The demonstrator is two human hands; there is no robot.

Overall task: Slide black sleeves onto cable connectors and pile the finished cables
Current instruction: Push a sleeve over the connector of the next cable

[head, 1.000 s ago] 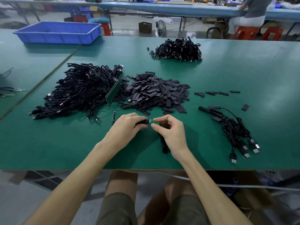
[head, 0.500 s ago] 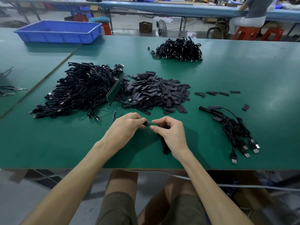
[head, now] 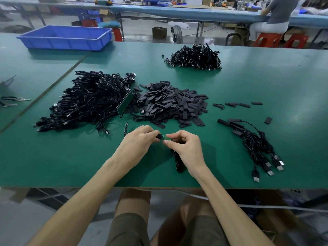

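My left hand [head: 138,142] pinches a black sleeve [head: 158,137] just above the green table. My right hand [head: 186,148] pinches the small green connector board [head: 167,138] of a black cable [head: 178,161], whose coil hangs below that hand onto the table. Sleeve mouth and board tip meet between my fingertips. A heap of loose black sleeves [head: 170,103] lies beyond my hands. Left of it sits a big tangle of black cables [head: 88,102]. A small bunch of sleeved cables [head: 255,144] with USB plugs lies to the right.
Another cable heap [head: 195,57] sits at the far middle of the table. A blue bin [head: 65,37] stands far left. A few stray sleeves [head: 237,104] lie right of the sleeve heap. A person sits at a bench beyond. The table's front edge [head: 71,185] is near my forearms.
My hands have stayed in the same spot, close together. The sleeve in my left hand has shifted a little against the green board; less of the sleeve shows past my fingers.
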